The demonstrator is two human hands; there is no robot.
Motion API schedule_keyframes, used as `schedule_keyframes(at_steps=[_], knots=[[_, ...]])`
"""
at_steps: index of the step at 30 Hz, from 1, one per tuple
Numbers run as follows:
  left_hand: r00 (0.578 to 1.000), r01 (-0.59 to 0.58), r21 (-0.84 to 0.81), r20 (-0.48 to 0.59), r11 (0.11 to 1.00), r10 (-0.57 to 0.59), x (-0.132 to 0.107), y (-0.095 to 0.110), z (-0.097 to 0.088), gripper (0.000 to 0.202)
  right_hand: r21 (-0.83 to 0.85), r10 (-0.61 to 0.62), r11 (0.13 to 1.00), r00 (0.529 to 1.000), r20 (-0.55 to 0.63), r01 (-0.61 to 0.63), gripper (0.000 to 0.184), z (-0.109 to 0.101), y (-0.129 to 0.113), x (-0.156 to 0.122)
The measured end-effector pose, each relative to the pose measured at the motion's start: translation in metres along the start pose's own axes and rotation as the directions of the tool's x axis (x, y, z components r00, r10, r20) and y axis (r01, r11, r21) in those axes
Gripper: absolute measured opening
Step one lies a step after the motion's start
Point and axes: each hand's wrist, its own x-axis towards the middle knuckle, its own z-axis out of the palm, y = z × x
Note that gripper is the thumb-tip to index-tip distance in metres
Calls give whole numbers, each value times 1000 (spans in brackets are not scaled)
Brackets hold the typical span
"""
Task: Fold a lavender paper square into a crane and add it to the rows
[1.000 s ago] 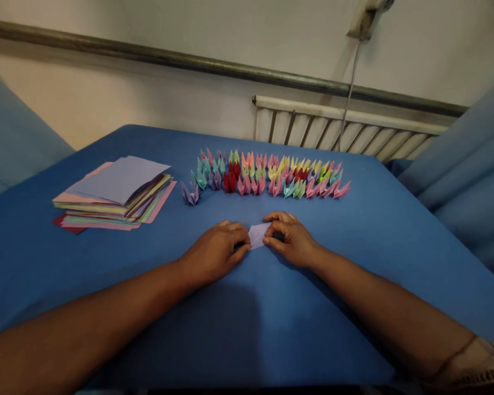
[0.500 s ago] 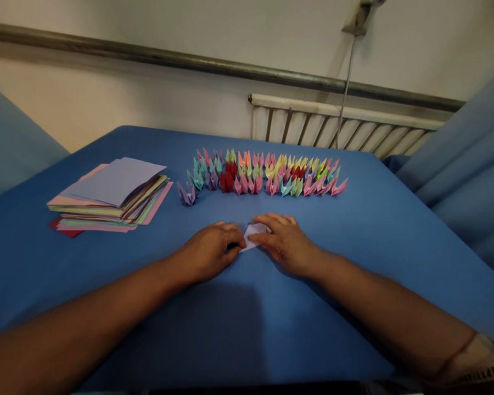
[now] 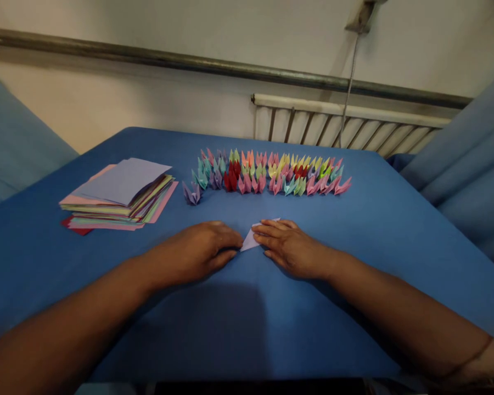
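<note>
A small folded piece of pale lilac paper (image 3: 249, 239) lies on the blue table (image 3: 354, 230) between my hands. My right hand (image 3: 286, 247) lies flat over most of it, fingers stretched out and pressing it down. My left hand (image 3: 203, 249) rests on the table just left of the paper, fingers curled loosely, fingertips near the paper's left corner. Only a small triangle of the paper shows.
A stack of coloured paper sheets (image 3: 119, 193) sits at the left. Rows of several folded paper cranes (image 3: 267, 173) in many colours stand behind my hands. A radiator (image 3: 346, 127) and a metal rail (image 3: 189, 63) run along the wall beyond the table.
My right hand has slid left and flattened over the paper. My left hand has let go of the paper's edge and drawn slightly back. Less of the paper shows.
</note>
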Motion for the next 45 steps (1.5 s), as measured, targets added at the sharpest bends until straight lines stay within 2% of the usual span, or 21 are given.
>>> schedule_keyframes(at_steps=[4,7,11,16,20,24,27,32,37,41,45], knots=[[999,-42,37,5,998,42,12,1,24,22,29,14,999,999,-30,-13,42,1,6,1],[998,-63,99,0,993,64,15,-1,35,23,50,38,998,997,-62,-35,41,1,14,2],[996,-88,224,32,971,83,16,-7,32,22,66,54,997,998,-45,-51,42,-4,16,1],[998,-55,339,8,939,55,21,-16,28,21,78,207,976,976,-69,-202,43,-10,-13,-3],[999,-15,272,-31,962,25,21,-13,33,22,165,296,945,952,-72,-281,41,-11,-34,-7],[997,-59,146,-36,988,65,16,0,39,25,270,346,906,938,-31,-325,29,-12,-36,-7],[998,-49,115,-35,992,54,13,5,41,26,284,288,919,958,-3,-275,22,-12,-27,-5],[998,-33,121,-48,992,39,12,4,43,28,287,136,950,990,-29,-122,32,-10,-9,-2],[999,3,158,-43,987,3,13,9,44,22,325,39,946,997,-68,-15,32,-6,6,1],[998,26,96,-67,995,-20,14,13,42,19,355,9,934,993,-121,35,30,-2,14,3],[995,73,59,-70,996,-69,14,14,41,18,365,-30,928,992,-120,73,29,1,17,4]])
